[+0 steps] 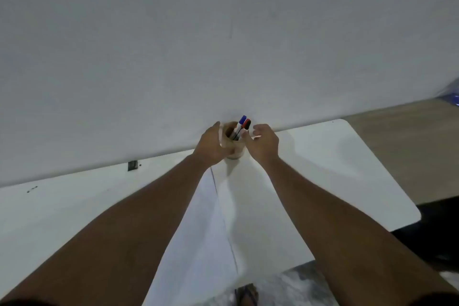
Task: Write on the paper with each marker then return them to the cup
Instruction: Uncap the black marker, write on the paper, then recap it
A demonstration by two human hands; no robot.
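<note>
A tan cup (235, 150) stands at the far edge of the white table (347, 169), against the wall. Two markers stick up out of it, one with a blue cap (242, 119) and one with a red cap (247, 124). My left hand (211, 146) wraps around the cup's left side. My right hand (263, 143) is just right of the cup, its thumb and forefinger touching the red-capped marker's body below the cap. A white sheet of paper (198, 231) lies on the table between my forearms, reaching to the near edge.
A plain white wall (223, 45) rises right behind the table. A small dark plate (132, 165) sits on the wall at the table's back left. Wooden floor (409, 144) shows to the right, and a foot in a sandal (246, 294) shows below the table's near edge.
</note>
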